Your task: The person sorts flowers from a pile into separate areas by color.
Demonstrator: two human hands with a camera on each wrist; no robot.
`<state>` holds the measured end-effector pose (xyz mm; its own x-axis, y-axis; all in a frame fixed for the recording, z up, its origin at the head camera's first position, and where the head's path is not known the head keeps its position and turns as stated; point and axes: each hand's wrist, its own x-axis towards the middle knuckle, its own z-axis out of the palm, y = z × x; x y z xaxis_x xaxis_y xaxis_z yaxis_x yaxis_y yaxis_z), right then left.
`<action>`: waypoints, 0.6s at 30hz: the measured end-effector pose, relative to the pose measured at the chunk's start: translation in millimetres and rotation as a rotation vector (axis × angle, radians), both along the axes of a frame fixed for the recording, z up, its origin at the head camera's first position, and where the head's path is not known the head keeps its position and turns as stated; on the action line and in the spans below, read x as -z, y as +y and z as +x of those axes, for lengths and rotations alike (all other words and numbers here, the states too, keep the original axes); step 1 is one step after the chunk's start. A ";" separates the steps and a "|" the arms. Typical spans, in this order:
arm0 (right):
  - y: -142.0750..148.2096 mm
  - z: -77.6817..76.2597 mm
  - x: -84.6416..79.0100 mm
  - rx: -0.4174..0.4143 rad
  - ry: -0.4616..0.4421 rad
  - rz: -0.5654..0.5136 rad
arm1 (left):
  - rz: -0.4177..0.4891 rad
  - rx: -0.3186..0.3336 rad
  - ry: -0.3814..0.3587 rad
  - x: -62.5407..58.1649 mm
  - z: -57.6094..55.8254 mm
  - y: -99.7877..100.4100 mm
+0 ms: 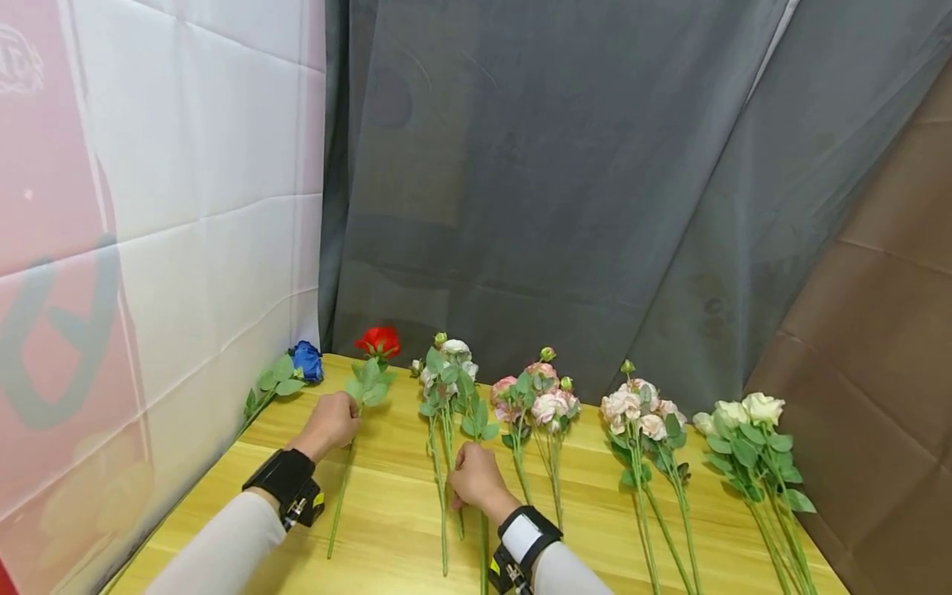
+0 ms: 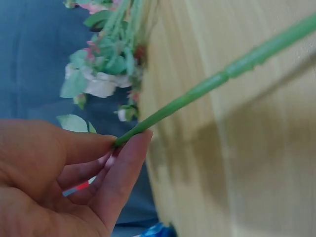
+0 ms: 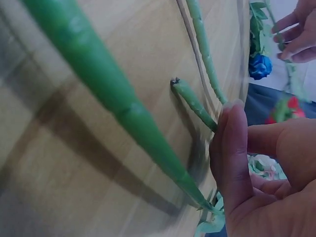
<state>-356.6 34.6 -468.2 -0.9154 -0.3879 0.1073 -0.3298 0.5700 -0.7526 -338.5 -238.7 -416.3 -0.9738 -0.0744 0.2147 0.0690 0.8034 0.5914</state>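
Observation:
My left hand (image 1: 336,423) pinches the stem of a red rose (image 1: 379,340) between thumb and fingertips. That green stem (image 2: 197,91) slants over the wooden table in the left wrist view, its lower end pointing towards me. My right hand (image 1: 476,478) is among the white roses (image 1: 455,364), with curled fingers at a short stem (image 3: 195,104) whose cut end shows in the right wrist view. The exact contact is partly hidden behind the fingers. A thicker-looking stem (image 3: 116,101) passes close to the right wrist camera, beneath the hand.
A blue rose (image 1: 307,362) lies by the white wall sheet at left. Pink roses (image 1: 546,401), pale pink roses (image 1: 640,406) and cream roses (image 1: 747,413) lie in a row to the right on the wooden table (image 1: 394,512). A grey curtain (image 1: 535,182) hangs behind.

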 end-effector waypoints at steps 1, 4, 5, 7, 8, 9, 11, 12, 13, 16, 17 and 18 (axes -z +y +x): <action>-0.4 0.0 -0.9 0.004 0.004 0.012 | -0.001 -0.016 -0.022 2.9 -3.6 0.9; -1.1 2.4 -5.7 -0.006 -0.006 0.024 | -0.019 -0.057 -0.103 11.2 -11.4 3.8; -0.9 3.6 -7.4 -0.016 -0.019 0.016 | -0.028 -0.068 -0.135 13.9 -13.0 4.7; 0.6 6.5 -12.5 -0.041 -0.060 -0.011 | -0.021 -0.076 -0.207 19.8 -14.4 5.7; 1.8 7.9 -15.7 -0.054 -0.077 -0.024 | -0.013 -0.074 -0.233 22.4 -14.0 5.8; 3.3 8.6 -19.0 -0.064 -0.086 -0.037 | -0.012 -0.069 -0.247 24.9 -13.6 5.3; 7.2 10.3 -26.8 -0.069 -0.093 -0.049 | 0.010 -0.048 -0.260 27.6 -11.0 3.1; 9.2 10.6 -30.3 -0.067 -0.088 -0.046 | 0.023 -0.031 -0.263 27.4 -9.3 1.0; 11.1 10.8 -33.4 -0.062 -0.082 -0.040 | 0.036 -0.010 -0.261 25.7 -6.9 -1.4; 16.3 11.5 -39.8 -0.047 -0.061 -0.016 | -0.001 0.029 -0.249 16.0 -2.7 -14.9; 17.5 11.8 -41.1 -0.043 -0.055 -0.010 | -0.029 0.029 -0.228 12.3 -2.2 -21.4; 18.3 12.1 -42.0 -0.041 -0.051 -0.004 | -0.055 0.020 -0.204 7.8 -1.3 -28.6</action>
